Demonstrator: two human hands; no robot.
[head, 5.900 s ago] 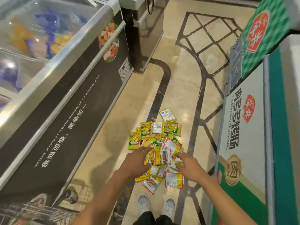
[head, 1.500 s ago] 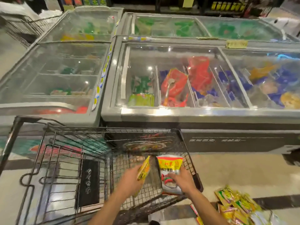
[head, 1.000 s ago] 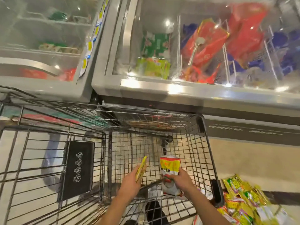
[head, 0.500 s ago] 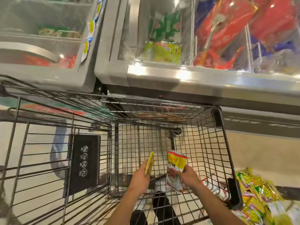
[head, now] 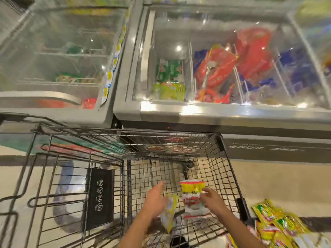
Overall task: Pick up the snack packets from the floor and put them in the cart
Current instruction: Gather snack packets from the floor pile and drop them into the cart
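Note:
Both my hands are inside the wire cart [head: 231,163], above its mesh floor. My left hand [head: 155,201] has its fingers straight, and a yellow snack packet [head: 169,214] hangs blurred just beside its palm, apparently loose. My right hand [head: 211,198] pinches the right edge of a red, white and yellow snack packet [head: 191,197], which stands upright facing me. A pile of yellow and green snack packets [head: 275,224] lies on the floor to the right of the cart.
Two glass-topped chest freezers [head: 215,113] stand right behind the cart, filled with frozen goods. The cart's folding child seat with a black label panel [head: 99,199] is at the left. Beige floor [head: 277,181] lies between the cart and the freezer base.
My left hand has opened and the yellow packet is leaving it. My right hand has turned its packet upright, lower inside the cart. The view tilted up slightly.

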